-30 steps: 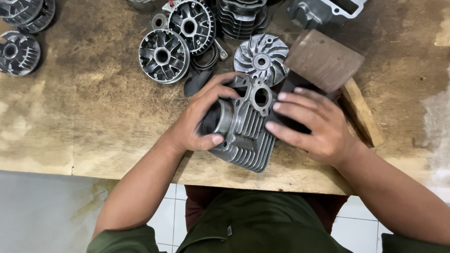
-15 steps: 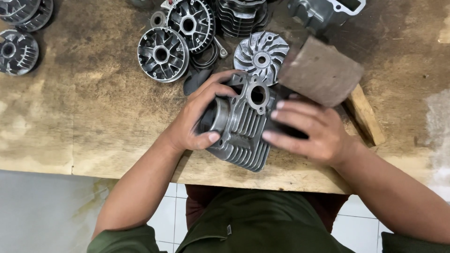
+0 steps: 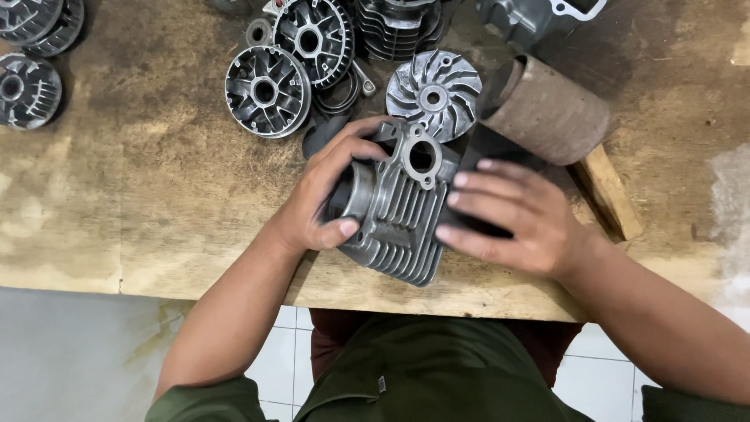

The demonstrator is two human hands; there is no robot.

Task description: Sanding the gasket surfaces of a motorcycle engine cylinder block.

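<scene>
Two hands: both are on one finned metal cylinder (image 3: 394, 207), a grey engine part.
Where the cylinder is: it lies tilted on the wooden worktop (image 3: 141, 195), close to the near edge, right in front of the person.
Left hand (image 3: 324, 199): it comes in from the lower left with the arm bent. The fingers curl over the top of the cylinder and the thumb presses on its round open end. This grip is closed on the cylinder.
Right hand (image 3: 512, 215): it comes in from the lower right. The fingers are stretched out almost flat and lie side by side, pointing left. The fingertips (image 3: 457, 205) touch the fins. A dark thing sits under the palm, but I cannot tell what it is. This grip is a flat press on the cylinder, not a curl around it.
Brown roll (image 3: 547, 109): it lies on its side just behind the right hand.
Wood stick (image 3: 609, 191): it lies beside the right wrist.
Fan disc (image 3: 433, 94): a silver disc with curved blades, just behind the cylinder.
Round grey wheels (image 3: 266, 90): they lie farther back, to the left.
Sleeves: dark green, at the bottom of the view.
</scene>
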